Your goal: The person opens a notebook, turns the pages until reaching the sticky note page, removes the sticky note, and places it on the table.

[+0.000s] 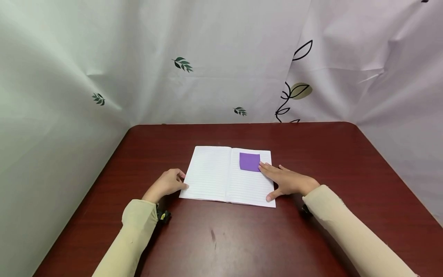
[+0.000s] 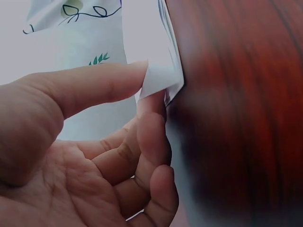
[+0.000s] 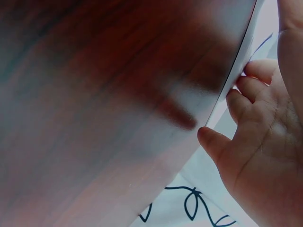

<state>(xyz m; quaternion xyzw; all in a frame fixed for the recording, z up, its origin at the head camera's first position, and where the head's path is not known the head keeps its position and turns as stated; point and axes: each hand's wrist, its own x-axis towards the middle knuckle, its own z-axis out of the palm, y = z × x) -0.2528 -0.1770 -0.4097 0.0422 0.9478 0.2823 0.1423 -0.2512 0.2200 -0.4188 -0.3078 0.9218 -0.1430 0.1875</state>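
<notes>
A: Where does the head camera look from?

B: From above the notebook (image 1: 228, 175), looking forward and down, not very close.

A: And the wrist cameras?

B: Each sits very close by a notebook edge (image 2: 163, 78), low at the table (image 3: 94, 94). All three views share the notebook.

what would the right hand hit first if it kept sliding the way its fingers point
Most likely the purple sticky note: the right hand lies flat on the open notebook, its fingertips already at the note's near corner.
</notes>
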